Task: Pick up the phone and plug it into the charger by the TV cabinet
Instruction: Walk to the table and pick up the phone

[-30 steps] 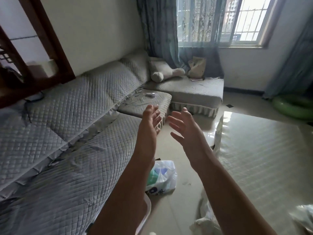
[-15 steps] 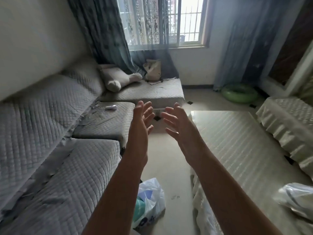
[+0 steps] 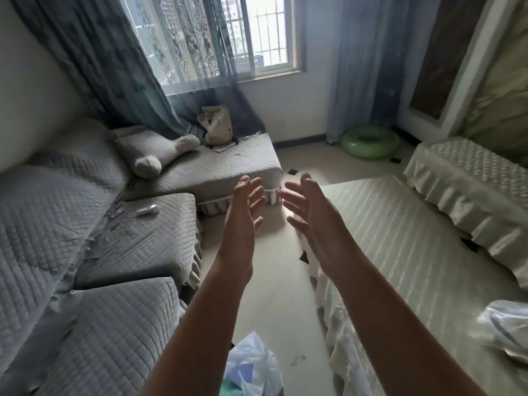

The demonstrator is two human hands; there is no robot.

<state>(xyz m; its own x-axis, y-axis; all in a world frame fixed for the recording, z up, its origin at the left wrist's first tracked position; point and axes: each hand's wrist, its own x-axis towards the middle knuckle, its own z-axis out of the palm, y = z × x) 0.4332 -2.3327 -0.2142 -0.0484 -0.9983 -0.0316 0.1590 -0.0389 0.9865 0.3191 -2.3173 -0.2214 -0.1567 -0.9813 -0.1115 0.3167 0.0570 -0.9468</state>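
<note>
My left hand (image 3: 243,215) and my right hand (image 3: 311,215) are both raised in front of me over the floor, fingers spread, palms facing each other, holding nothing. A small pale object (image 3: 147,210) that may be the phone lies on the grey sofa seat (image 3: 148,241), left of and beyond my left hand. No charger shows. A long low piece with a pale frilled cover (image 3: 468,201) stands at the right wall; whether it is the TV cabinet I cannot tell.
A covered low table (image 3: 405,252) sits right of my arms with a crumpled plastic bag (image 3: 505,330) on it. Another plastic bag (image 3: 251,367) lies on the floor below. A plush pillow (image 3: 151,152), a paper bag (image 3: 217,127) and a green swim ring (image 3: 370,141) lie further back.
The view has swung to the right: the sofa slid left and the covered piece at the right wall came into sight. Both hands stayed raised and spread.
</note>
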